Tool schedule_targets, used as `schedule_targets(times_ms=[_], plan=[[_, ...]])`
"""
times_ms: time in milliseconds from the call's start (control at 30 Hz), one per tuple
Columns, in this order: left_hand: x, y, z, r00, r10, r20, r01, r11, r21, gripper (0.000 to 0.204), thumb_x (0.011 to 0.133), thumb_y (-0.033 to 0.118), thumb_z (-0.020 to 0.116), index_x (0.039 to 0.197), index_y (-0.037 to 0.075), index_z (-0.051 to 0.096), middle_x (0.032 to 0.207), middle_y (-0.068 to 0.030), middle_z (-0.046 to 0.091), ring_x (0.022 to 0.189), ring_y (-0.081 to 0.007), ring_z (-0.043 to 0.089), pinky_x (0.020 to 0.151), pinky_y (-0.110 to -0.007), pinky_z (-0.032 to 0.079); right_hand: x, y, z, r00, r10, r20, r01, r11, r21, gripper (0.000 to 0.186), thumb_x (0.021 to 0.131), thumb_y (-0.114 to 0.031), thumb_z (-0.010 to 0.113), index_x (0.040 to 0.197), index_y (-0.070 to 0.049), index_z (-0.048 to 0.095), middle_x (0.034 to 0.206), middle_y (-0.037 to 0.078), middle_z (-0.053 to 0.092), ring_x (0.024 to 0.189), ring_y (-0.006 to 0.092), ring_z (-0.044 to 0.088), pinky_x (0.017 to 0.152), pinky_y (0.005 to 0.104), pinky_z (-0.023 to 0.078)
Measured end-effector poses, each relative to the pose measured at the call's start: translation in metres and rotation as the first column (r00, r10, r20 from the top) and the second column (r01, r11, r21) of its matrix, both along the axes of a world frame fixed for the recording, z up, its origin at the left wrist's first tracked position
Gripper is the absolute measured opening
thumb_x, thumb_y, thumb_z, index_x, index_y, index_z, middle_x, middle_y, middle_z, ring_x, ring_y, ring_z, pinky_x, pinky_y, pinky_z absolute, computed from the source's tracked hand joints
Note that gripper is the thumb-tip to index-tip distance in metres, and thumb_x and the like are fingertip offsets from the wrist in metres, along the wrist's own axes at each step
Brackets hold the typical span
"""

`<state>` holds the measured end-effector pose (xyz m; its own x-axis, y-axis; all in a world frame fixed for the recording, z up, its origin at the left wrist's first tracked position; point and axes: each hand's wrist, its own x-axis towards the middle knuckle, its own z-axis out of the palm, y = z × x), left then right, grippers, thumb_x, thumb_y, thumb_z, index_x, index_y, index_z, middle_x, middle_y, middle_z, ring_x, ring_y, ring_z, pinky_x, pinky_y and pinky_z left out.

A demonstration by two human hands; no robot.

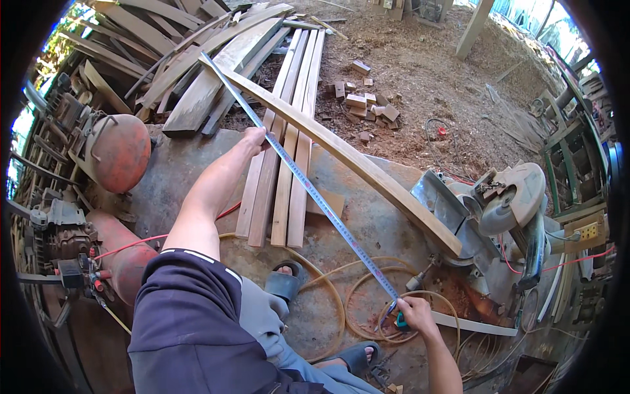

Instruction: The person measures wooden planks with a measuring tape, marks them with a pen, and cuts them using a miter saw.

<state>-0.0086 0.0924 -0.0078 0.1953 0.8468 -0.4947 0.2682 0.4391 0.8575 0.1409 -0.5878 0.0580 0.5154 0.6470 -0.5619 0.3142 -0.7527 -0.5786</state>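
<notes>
A silver-blue tape measure blade is drawn out in a long slant, from the far end of a wooden beam down to my right hand. My left hand pinches the blade partway along, above several planed wooden strips lying side by side. My right hand is closed around the tape measure's teal and dark case; a thin blue, pen-like piece shows beside it. The beam's near end lies across the metal base of a chop saw, while the blade hangs left of the beam, apart from it along most of its length.
Rough planks are piled at the far left. Small wood offcuts lie on sawdust ahead. Red air tanks stand at left. A coiled yellowish hose and red cables cross the concrete around my sandalled feet.
</notes>
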Motion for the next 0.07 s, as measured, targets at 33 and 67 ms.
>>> schedule_targets(times_ms=[33, 67], plan=[[0.0023, -0.0020, -0.0011, 1.000, 0.002, -0.005, -0.002, 1.000, -0.001, 0.018, 0.098, 0.016, 0.051, 0.101, 0.005, 0.065, 0.087, -0.0093, 0.071, 0.076, -0.0213, 0.070, 0.067, -0.041, 0.060, 0.0021, 0.0076, 0.0009, 0.998, 0.014, 0.059, -0.013, 1.000, -0.005, 0.037, 0.095, -0.036, 0.060, 0.087, -0.003, 0.074, 0.081, 0.021, 0.069, 0.082, 0.0328, 0.071, 0.076, 0.0434, 0.052], [0.0027, -0.0037, -0.0020, 1.000, 0.006, -0.015, -0.006, 1.000, 0.000, 0.017, 0.097, 0.016, 0.053, 0.101, 0.005, 0.065, 0.088, -0.0097, 0.071, 0.078, -0.0212, 0.070, 0.068, -0.042, 0.060, 0.0067, 0.0158, 0.0019, 0.997, 0.060, 0.040, -0.057, 0.996, -0.070, 0.036, 0.095, -0.037, 0.061, 0.095, -0.003, 0.074, 0.085, 0.024, 0.070, 0.085, 0.0312, 0.072, 0.078, 0.0459, 0.053]])
